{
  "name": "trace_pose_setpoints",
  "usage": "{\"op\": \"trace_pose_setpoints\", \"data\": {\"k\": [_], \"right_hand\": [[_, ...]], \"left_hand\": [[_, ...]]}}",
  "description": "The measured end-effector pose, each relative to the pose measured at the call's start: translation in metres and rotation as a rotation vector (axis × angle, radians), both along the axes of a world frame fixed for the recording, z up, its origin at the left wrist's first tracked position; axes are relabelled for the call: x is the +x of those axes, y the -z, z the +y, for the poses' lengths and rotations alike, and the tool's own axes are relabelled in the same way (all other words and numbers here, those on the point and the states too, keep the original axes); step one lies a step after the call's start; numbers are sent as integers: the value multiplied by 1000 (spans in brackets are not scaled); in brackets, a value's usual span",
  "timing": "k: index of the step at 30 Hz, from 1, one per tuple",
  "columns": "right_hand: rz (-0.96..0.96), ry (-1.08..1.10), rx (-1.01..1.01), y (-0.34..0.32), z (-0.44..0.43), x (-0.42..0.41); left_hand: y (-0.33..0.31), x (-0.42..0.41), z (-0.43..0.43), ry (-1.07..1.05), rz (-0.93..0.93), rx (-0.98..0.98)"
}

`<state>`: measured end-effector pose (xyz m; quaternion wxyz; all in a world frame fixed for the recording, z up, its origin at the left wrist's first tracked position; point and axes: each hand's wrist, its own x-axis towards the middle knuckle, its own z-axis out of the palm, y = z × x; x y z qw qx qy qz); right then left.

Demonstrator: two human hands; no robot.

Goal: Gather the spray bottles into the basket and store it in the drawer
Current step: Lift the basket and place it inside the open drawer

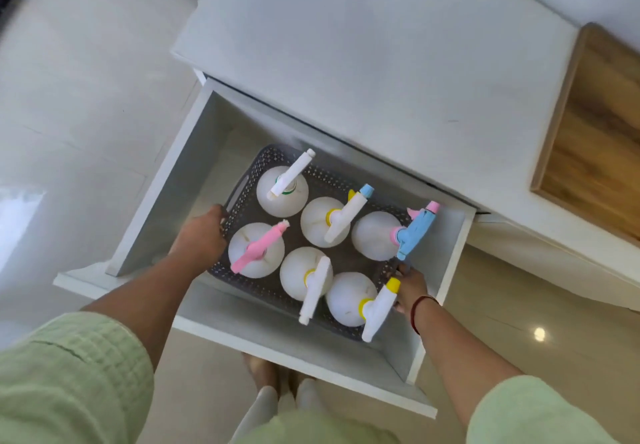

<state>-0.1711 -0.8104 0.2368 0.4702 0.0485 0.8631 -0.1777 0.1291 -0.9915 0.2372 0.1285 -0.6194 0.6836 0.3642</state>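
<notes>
A grey perforated basket (242,198) sits inside the open white drawer (166,184), below the cabinet top. Several white spray bottles stand upright in it, with differently coloured heads: a pink one (258,248) at the near left, a blue one (415,232) at the right, a white one (292,173) at the back. My left hand (202,232) grips the basket's left rim. My right hand (412,286) holds its right rim, partly hidden behind a yellow-capped bottle (379,305).
The white cabinet top (363,45) overhangs the drawer's back. A wooden panel (595,132) lies at the right. Glossy pale floor tiles (69,114) surround the cabinet. My feet (273,381) stand just in front of the drawer's front panel (277,343).
</notes>
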Motion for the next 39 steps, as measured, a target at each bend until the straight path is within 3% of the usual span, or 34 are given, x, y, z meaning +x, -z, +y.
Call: {"op": "trace_pose_setpoints", "data": {"k": [7,18,28,35,39], "right_hand": [[14,-88,-12,64,-17,2],[19,-161,14,95,-18,9],[142,-209,-18,120,-11,0],[49,-129,-130,109,6,-10],[11,-35,-133,67,21,-14]], "left_hand": [[40,4,-4,-57,-33,-23],[83,17,11,-100,-73,34],[109,6,19,-83,-99,-71],[99,2,25,-34,-153,16],[62,2,37,-40,-171,94]]}}
